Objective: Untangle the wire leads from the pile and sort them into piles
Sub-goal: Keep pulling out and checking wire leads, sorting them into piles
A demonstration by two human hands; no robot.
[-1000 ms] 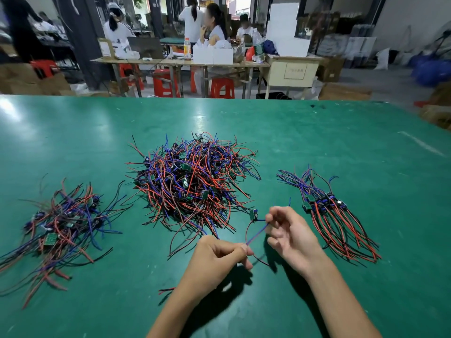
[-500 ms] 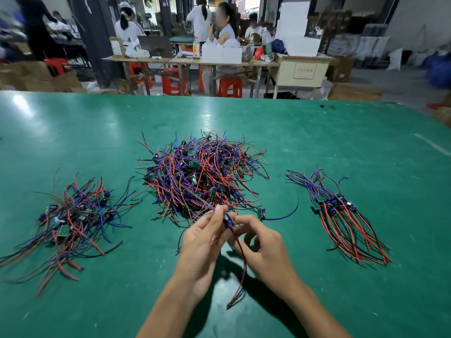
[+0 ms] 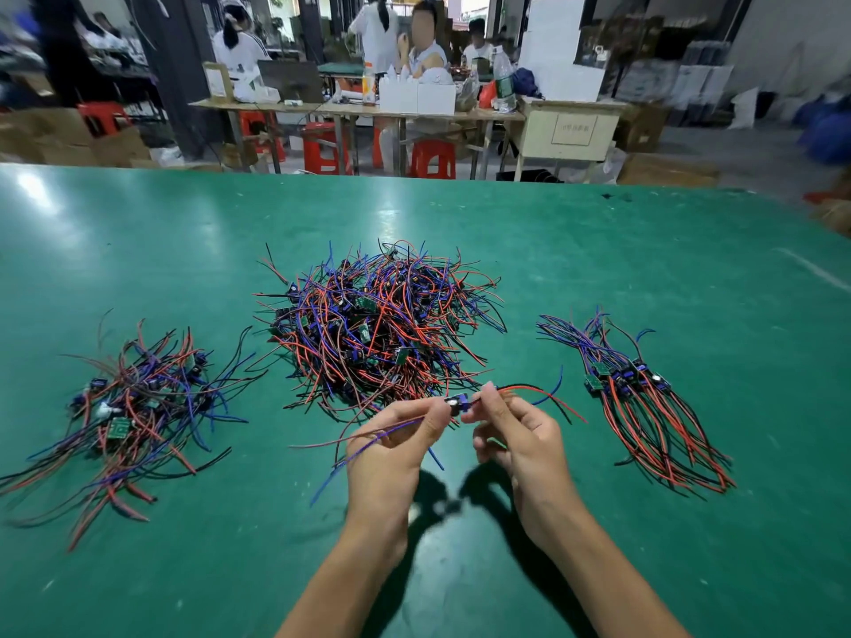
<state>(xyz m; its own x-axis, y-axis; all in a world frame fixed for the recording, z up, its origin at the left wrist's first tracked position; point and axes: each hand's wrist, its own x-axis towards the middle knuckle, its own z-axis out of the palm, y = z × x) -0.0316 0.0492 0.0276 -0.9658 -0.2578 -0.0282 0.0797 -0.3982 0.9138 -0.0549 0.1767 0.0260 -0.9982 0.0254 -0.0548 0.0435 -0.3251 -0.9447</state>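
Observation:
A big tangled pile of red, blue and black wire leads [image 3: 377, 324] with small green boards lies mid-table. A looser pile [image 3: 138, 407] sits at the left. A neat aligned bundle [image 3: 644, 407] lies at the right. Just in front of the big pile, my left hand [image 3: 391, 448] and my right hand [image 3: 520, 435] pinch one wire lead [image 3: 458, 404] between them at its small dark module. Its blue and dark wires trail left past my left hand; its red, blue and black wires fan right above my right hand.
The green table [image 3: 598, 250] stretches far back and to both sides. Beyond its far edge stand work tables, red stools [image 3: 433, 158], cardboard boxes and several seated people.
Both hands have lifted the lead clear of the big pile's near edge and spread its wires sideways; half a second ago a red wire hung down between the hands.

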